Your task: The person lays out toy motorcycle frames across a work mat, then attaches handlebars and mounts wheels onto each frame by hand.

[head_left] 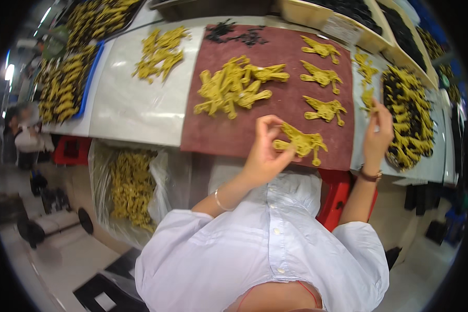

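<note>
Two-handed: pinching part-covered piece (304, 141) over mat (283, 47) with left hand (267, 155); right hand (378, 131) outstretched right of mat, grip indistinct.

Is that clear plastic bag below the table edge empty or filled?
Filled, at least partly: many yellow pieces lie heaped inside the bag. Its depth is hidden, so I cannot tell how full.

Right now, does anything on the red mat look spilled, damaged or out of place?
Nothing clearly stands out. The small black parts lie loosely scattered near the far edge of the red mat, while three yellow pieces line up neatly along its right. Fine damage can't be judged.
</note>
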`<state>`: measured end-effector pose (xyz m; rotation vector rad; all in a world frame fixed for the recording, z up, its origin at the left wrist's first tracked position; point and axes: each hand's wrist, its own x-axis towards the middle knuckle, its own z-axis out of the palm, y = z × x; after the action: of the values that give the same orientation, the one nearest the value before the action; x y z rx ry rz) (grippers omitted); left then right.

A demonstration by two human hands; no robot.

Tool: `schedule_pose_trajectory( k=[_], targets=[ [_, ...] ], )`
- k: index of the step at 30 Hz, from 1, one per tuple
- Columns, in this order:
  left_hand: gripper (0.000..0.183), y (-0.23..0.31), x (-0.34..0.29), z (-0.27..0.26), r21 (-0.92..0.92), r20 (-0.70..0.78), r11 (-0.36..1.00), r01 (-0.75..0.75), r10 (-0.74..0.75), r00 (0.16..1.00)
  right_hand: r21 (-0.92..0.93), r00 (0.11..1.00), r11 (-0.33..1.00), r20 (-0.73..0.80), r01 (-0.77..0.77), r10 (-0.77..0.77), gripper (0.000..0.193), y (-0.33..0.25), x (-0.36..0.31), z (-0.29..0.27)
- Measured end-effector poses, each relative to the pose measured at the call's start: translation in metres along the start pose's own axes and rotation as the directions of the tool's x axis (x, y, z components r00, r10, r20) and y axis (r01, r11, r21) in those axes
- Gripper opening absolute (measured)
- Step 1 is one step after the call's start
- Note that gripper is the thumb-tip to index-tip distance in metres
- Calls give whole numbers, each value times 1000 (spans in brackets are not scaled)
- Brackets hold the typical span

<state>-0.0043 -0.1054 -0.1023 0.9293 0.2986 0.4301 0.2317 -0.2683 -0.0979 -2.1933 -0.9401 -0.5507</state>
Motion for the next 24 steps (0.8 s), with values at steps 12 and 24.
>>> schedule_pose_trajectory(
  k=[12,24],
  targets=[
    [53,-15,-2,-12,525,113,827,-201,167,980,-251,909,962,416,104,10,36,122,38,29],
    [42,2,-7,-20,891,270,310,-331,223,937,271,843,956,484,112,-236,45,-34,3,15]
  ],
)
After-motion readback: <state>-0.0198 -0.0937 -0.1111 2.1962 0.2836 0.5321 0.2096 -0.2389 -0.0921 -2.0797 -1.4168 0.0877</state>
